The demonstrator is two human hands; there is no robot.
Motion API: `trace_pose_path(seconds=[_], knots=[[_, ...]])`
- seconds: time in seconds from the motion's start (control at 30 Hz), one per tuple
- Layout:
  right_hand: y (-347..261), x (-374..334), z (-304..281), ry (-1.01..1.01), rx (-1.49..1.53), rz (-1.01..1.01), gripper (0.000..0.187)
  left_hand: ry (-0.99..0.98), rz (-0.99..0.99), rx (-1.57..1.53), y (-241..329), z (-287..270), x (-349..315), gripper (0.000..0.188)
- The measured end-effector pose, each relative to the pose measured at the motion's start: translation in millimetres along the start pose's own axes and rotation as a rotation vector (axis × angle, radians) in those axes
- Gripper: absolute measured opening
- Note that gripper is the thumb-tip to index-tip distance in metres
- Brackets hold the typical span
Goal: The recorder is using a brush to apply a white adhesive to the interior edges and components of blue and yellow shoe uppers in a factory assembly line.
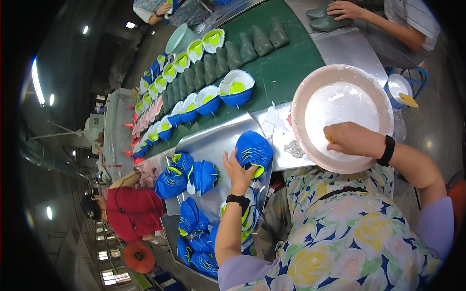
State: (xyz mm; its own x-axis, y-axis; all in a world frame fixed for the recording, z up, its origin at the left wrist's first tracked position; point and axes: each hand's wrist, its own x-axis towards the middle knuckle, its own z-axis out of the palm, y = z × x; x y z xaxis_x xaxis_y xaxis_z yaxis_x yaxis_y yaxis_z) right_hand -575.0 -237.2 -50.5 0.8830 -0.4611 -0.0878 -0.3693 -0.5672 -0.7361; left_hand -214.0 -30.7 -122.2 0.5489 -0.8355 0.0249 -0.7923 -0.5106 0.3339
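Observation:
My left hand (238,175) grips the edge of a blue shoe upper (254,151) with lime lining, its thumb by the collar and other fingers spread at the side. The upper is at the right side of a metal tray (224,139). My right hand (350,139) is closed around a yellow handle (330,138) over a pale pink basin (299,102) of white liquid (340,104). The tool's far end is hidden. More blue uppers (171,182) lie in the tray and heaped (201,245) below it.
A green work surface (284,68) holds rows of dark shoe lasts (234,56) and blue-and-white uppers (237,89). A co-worker's hand (345,8) rests on lasts at the top right. A person in red (136,206) is at the left. A small white-filled bucket (399,86) stands beyond the basin.

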Motion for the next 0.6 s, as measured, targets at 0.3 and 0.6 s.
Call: trace_pose_path(seconds=[0.3, 0.6], knots=[[21.3, -34.5, -61.4, 0.407, -0.063, 0.046, 0.025, 0.087, 0.408, -0.416, 8.1, -62.3, 58.0, 0.045], [-21.4, 0.9, -98.2, 0.631, 0.315, -0.344, 0.029, -0.164, 0.494, -0.545, 63.3, -28.1, 91.0, 0.049]])
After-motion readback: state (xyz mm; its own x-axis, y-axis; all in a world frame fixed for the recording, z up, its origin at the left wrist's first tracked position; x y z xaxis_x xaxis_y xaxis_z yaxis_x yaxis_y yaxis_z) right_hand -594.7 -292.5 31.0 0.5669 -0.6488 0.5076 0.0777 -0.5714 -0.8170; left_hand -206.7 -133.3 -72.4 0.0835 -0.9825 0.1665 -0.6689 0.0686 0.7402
